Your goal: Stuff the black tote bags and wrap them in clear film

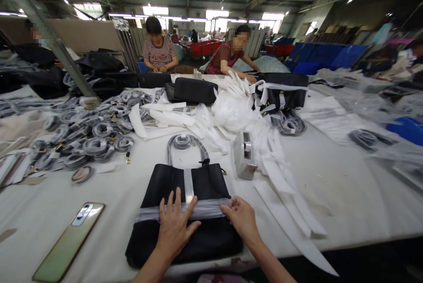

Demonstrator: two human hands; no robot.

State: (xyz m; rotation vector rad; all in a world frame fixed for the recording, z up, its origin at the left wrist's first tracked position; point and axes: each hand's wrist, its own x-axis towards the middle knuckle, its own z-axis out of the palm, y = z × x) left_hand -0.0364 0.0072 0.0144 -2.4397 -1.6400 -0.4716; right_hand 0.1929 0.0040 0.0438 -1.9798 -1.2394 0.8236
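A black handbag (pixel 211 186) lies flat on the white table (pixel 330 186) in front of me, its grey strap looped behind it. A translucent grey band (pixel 208 208) runs across the bag. My left hand (pixel 175 226) rests flat on the bag and the band, fingers spread. My right hand (pixel 241 217) pinches the band's right end at the bag's edge.
A phone (pixel 69 241) lies at the near left. A tape dispenser (pixel 245 155) stands behind the bag, white paper strips (pixel 284 186) to its right. A pile of coiled grey straps (pixel 89 133) is at the left. Two people sit across the table beside more black bags (pixel 194 90).
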